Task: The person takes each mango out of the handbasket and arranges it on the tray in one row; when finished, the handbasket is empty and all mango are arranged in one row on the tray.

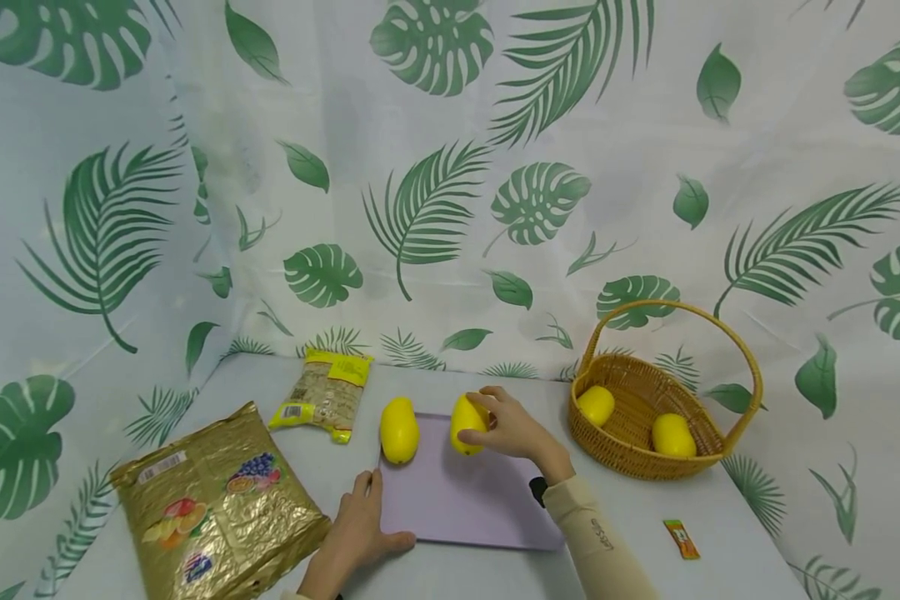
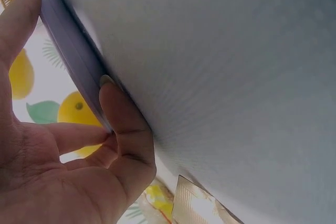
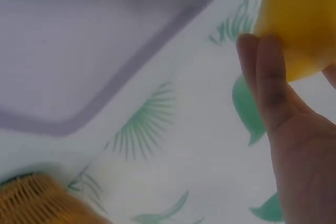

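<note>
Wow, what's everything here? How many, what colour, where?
Basket: 1, brown, right.
Tray: 1, lilac, centre.
Fruit: 4, yellow; two in basket, one at tray's far left corner, one held.
Big bag: 1, gold, left.
Small bag: 1, yellow and clear, behind big bag.
Packet: 1, orange and green, front right.
Table: 1, white, underneath.
Backdrop: 1, white, green-leafed, behind.
Wrist gear: at least 1, black, right wrist.
Sleeves: 2, cream, forearms.
Left hand: 1, holding tray.
Right hand: 1, holding fruit.

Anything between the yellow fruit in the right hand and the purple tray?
Nothing visible: in the head view the right hand holds the yellow fruit, with bare purple tray showing just below.
</note>
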Demonstrator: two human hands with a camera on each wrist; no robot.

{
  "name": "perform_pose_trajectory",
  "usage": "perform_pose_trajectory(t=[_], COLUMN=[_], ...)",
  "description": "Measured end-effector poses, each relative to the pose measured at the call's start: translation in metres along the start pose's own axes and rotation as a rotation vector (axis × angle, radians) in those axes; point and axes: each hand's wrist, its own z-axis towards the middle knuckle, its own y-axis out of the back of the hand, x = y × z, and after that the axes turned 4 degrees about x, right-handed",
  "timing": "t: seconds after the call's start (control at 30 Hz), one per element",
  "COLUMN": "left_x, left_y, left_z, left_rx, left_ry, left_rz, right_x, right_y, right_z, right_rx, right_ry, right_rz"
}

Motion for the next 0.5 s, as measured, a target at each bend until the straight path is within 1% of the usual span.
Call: perform_pose_trajectory(t=[0.1,0.23,0.37,0.5], left_x=[0.0,0.0,0.0,0.0], left_y=[0.0,-0.001,-0.001,0.0], left_z=[0.001,0.0,-0.001,-0.001], left_rx=[0.007,0.018,0.013,0.003], left_ry=[-0.001,-0.002,-0.005,-0.012], left_rz=[-0.007,0.0,0.004,0.002], right_x=[0.002,-0.001,-0.004,-0.002], right_y=[-0.008,-0.021,-0.031,-0.036], right_z=[0.008,0.017,0.026,0.033], right_rx=[0.034,0.077,0.101,0.126], right_ry=[-0.013,-0.035,-0.04,-0.042], right_rz=[-0.014,-0.044,-0.06,-0.064])
